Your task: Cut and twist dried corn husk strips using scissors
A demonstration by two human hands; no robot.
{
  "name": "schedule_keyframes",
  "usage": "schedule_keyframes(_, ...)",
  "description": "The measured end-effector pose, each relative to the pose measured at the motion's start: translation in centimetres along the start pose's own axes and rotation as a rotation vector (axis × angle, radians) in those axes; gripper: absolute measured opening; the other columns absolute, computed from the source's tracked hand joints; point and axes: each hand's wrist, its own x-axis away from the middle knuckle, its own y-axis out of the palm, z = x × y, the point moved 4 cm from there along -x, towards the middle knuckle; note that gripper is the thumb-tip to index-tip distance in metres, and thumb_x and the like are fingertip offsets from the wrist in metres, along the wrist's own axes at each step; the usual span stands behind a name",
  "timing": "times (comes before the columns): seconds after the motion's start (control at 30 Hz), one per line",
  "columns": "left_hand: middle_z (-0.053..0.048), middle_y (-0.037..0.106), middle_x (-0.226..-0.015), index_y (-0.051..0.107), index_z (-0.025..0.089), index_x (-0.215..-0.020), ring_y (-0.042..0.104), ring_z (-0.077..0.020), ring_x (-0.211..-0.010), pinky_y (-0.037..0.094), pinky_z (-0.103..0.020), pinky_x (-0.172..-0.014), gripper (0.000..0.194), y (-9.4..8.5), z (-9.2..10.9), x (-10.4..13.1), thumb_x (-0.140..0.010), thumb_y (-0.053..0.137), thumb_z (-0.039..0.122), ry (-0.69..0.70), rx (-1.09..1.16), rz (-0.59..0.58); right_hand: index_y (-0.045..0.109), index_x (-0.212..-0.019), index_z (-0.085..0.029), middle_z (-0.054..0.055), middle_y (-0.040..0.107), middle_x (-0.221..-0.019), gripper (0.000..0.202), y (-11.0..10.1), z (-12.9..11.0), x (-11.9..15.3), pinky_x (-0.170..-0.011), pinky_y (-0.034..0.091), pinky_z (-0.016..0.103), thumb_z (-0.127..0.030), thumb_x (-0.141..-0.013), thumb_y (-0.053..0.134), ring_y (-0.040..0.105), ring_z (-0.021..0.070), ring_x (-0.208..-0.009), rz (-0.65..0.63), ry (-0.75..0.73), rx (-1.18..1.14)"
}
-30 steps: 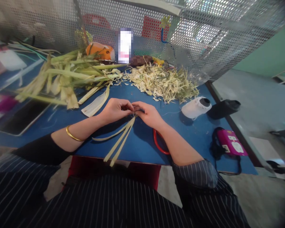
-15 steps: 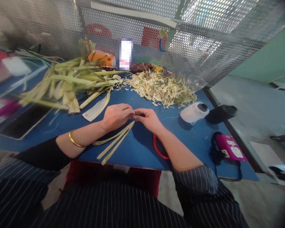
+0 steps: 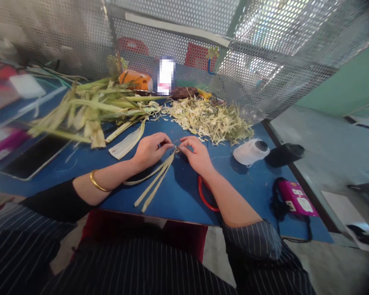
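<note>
Pale, flat plant strips (image 3: 153,186) fan out over the blue table, their upper ends gathered between my hands. My left hand (image 3: 151,151), wearing a gold bangle (image 3: 97,181), pinches a fine thread just left of the gathered ends. Opposite it, my right hand (image 3: 197,155) is closed in a pinch on the thread on the right side. The thread loops thinly between the fingertips, and its exact path there is hard to make out. A faint line of it runs to the white thread spool (image 3: 250,152) at the right.
A heap of shredded plant bits (image 3: 212,119) lies behind my hands, and long green-yellow stalks (image 3: 92,106) lie to the left. A black spool (image 3: 285,155), a magenta power socket box (image 3: 297,198) and a red handle (image 3: 204,194) are on the right. A mesh partition (image 3: 172,37) stands behind.
My hands, close together before, have moved slightly apart, so the gathered ends and thread show between them. The loose strip ends have shifted a little to the right.
</note>
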Motion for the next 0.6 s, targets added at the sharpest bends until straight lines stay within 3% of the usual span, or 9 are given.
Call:
schedule_keyframes(0.13, -0.002, 0.062, -0.074, 0.058, 0.019, -0.073, 0.051, -0.0152, -0.066, 0.035, -0.028, -0.061, 0.012, 0.1, -2.4, -0.4, -0.083, 0.055, 0.026, -0.202, -0.098, -0.002, 0.062, -0.073, -0.020, 0.007, 0.061, -0.100, 0.010, -1.0, -1.4, 0.0, -0.091, 0.041, 0.036, -0.022, -0.082, 0.059, 0.057, 0.0184, -0.095, -0.011, -0.035, -0.040)
schedule_keyframes(0.3, -0.002, 0.061, -0.067, 0.057, 0.019, -0.068, 0.050, -0.0150, -0.063, 0.032, -0.028, -0.058, 0.011, 0.3, -3.9, -0.5, -0.079, 0.056, 0.023, -0.322, -0.043, -0.032, 0.056, -0.075, -0.019, 0.007, 0.064, -0.107, 0.015, 0.8, -2.4, 0.9, -0.083, 0.044, 0.034, -0.028, -0.087, 0.053, 0.061, 0.0163, -0.088, -0.329, 0.105, -0.560)
schedule_keyframes(0.4, -0.001, 0.057, -0.062, 0.056, 0.020, -0.070, 0.047, -0.0117, -0.054, 0.032, -0.026, -0.052, 0.012, 0.7, -3.9, -0.2, -0.080, 0.057, 0.026, -0.472, 0.313, -0.025, 0.053, -0.079, -0.019, 0.003, 0.065, -0.085, 0.017, 1.8, -2.0, 1.1, -0.077, 0.044, 0.032, -0.032, -0.089, 0.050, 0.063, 0.0154, -0.077, -0.380, 0.154, -0.642)
schedule_keyframes(0.5, -0.002, 0.060, -0.067, 0.052, 0.019, -0.072, 0.042, -0.0072, -0.046, 0.028, -0.023, -0.044, 0.012, 1.5, -3.7, 0.2, -0.082, 0.056, 0.026, -0.688, 0.829, -0.041, 0.051, -0.077, -0.019, -0.002, 0.058, -0.069, 0.018, 1.9, -1.4, 0.8, -0.073, 0.043, 0.029, -0.033, -0.088, 0.051, 0.058, 0.0130, -0.068, -0.327, 0.126, -0.473)
schedule_keyframes(0.6, -0.004, 0.061, -0.072, 0.047, 0.019, -0.071, 0.044, -0.0061, -0.046, 0.030, -0.022, -0.043, 0.015, 1.9, -3.1, 0.4, -0.081, 0.057, 0.024, -0.715, 1.006, -0.144, 0.050, -0.077, -0.020, -0.003, 0.055, -0.066, 0.017, 1.9, -1.1, 0.7, -0.072, 0.041, 0.028, -0.031, -0.089, 0.048, 0.053, 0.0120, -0.066, -0.327, 0.110, -0.286)
